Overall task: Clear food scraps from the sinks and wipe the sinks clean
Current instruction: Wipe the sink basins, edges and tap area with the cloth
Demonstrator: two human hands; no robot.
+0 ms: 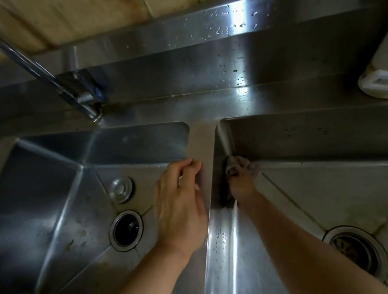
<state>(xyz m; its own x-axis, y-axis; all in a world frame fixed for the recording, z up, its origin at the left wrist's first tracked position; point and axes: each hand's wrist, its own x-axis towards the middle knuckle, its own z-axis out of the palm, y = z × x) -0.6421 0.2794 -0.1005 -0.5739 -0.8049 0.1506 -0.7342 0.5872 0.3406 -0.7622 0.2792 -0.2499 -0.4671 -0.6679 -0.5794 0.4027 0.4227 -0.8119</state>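
A pale cloth (245, 166) is gripped in the right hand (241, 185) and pressed into the far left corner of the right sink (348, 187). The divider (203, 145) between the sinks is held by the curled fingers of the left hand (180, 200). Below the left hand, in the left sink (44, 210), lie an open drain (126, 230) and a metal plug (120, 190). A second drain (357, 251) lies right of the right forearm.
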